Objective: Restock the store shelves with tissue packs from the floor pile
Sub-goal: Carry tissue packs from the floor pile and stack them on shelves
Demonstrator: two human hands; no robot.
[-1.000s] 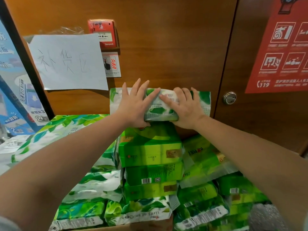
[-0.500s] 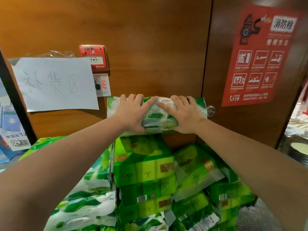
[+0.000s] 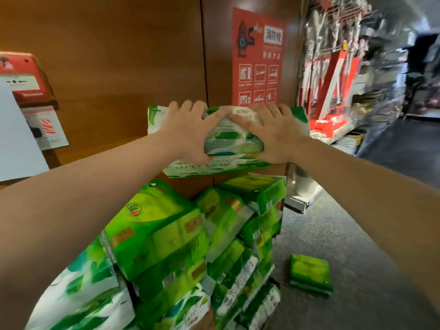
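Note:
A white and green tissue pack (image 3: pixel 228 141) is held up in the air above the pile. My left hand (image 3: pixel 188 134) grips its left half, fingers curled over the top edge and thumb across the front. My right hand (image 3: pixel 273 134) grips the right half the same way. Below it, the floor pile of green tissue packs (image 3: pixel 181 239) leans against the wooden wall. One single green pack (image 3: pixel 310 273) lies apart on the grey floor to the right.
A wooden wall panel (image 3: pixel 123 67) with a red fire notice (image 3: pixel 258 58) stands behind the pile. A red alarm box (image 3: pixel 21 77) and white paper sheet (image 3: pixel 14 139) hang at left. Store shelves with red goods (image 3: pixel 333 91) line the aisle at right, beside grey floor (image 3: pixel 357 234).
Both hands have lifted the white and green pack off the pile and curled over its top edge. The view has swung right, showing the aisle and shelves.

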